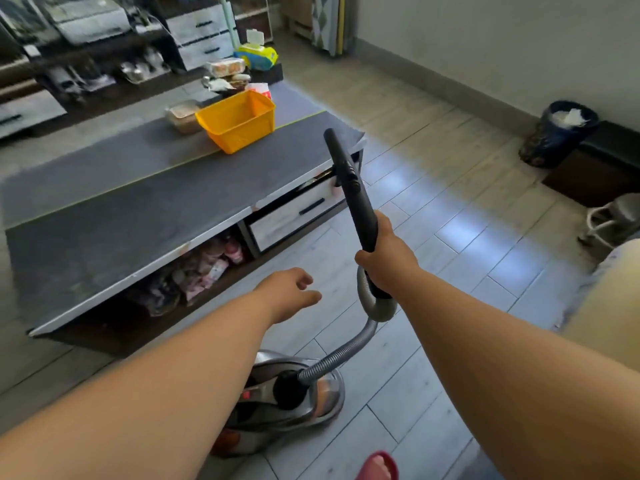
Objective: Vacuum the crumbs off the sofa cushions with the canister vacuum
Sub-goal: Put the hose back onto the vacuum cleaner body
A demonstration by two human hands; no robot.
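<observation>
A grey canister vacuum (pixel 291 396) sits on the floor below my arms. Its ribbed hose (pixel 343 355) curves up to a black handle wand (pixel 356 195) that points up and away. My right hand (pixel 384 258) grips the lower end of that wand. My left hand (pixel 291 292) hovers to the left of the hose with loosely curled fingers and holds nothing. A beige sofa edge (pixel 602 306) shows at the far right; no crumbs can be made out on it.
A low grey coffee table (pixel 114 216) stands ahead on the left, carrying a yellow basket (pixel 239 119) and snack packs. A black bin (pixel 557 133) and dark stool (pixel 602 164) stand by the right wall. My red slipper (pixel 377 465) is at the bottom.
</observation>
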